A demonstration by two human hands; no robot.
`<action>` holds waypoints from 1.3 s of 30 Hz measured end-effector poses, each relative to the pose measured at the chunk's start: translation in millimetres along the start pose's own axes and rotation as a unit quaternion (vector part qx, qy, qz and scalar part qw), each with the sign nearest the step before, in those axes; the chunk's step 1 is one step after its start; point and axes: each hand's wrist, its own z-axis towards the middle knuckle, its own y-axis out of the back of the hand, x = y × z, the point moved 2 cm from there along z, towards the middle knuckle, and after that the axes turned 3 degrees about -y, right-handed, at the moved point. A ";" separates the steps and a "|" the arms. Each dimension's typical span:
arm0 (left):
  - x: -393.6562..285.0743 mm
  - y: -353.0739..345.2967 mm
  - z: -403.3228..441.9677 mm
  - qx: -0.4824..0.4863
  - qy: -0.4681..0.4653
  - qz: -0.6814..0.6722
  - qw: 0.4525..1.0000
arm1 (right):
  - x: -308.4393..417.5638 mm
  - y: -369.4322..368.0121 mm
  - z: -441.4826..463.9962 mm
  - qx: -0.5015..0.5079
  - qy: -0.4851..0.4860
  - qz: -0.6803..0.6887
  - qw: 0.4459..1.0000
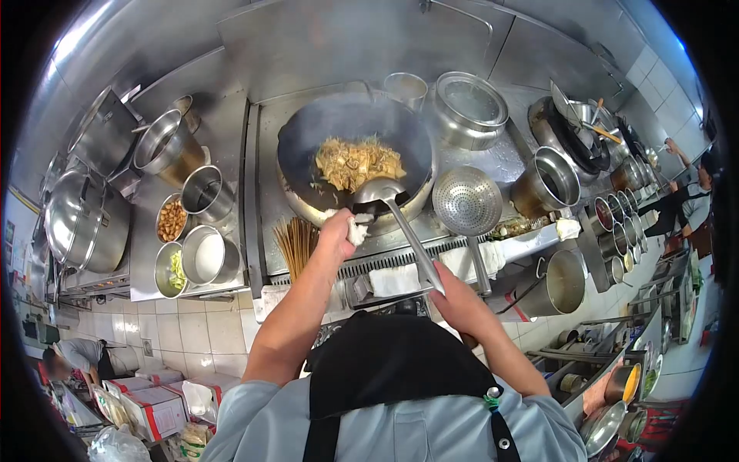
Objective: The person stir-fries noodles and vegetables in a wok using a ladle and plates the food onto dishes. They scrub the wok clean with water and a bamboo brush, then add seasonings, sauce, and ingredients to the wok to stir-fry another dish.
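A large dark wok (296,146) sits on the stove, with steaming browned food (358,163) in its middle. My left hand (336,233) is closed at the wok's near rim, gripping a white cloth (356,231); whether the wok's handle lies under it I cannot tell. My right hand (459,302) is wrapped round the long handle of a metal ladle (412,231). The ladle's bowl rests at the near edge of the food, inside the wok. Just right of the wok lies a perforated strainer (467,200), apart from both hands.
A bundle of thin sticks, a bamboo brush (294,245), stands left of my forearm. Steel pots (208,192) and a bowl of browned chunks (171,221) fill the left counter. A lidded pot (471,108) stands behind the strainer. Other people (697,196) are at far right and lower left.
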 end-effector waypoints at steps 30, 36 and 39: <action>-0.7 -2.1 -75.9 -0.009 -0.051 0.068 0.996 | -21.3 -5.4 43.1 0.104 -0.096 0.528 0.837; -12.6 -4.8 -20.7 -0.043 -0.012 0.004 0.999 | -81.3 -49.7 43.7 -0.017 -0.063 0.086 0.994; -16.9 -10.1 -12.9 -0.047 0.033 0.002 0.998 | -80.5 -47.8 31.6 -0.060 0.001 -0.031 0.998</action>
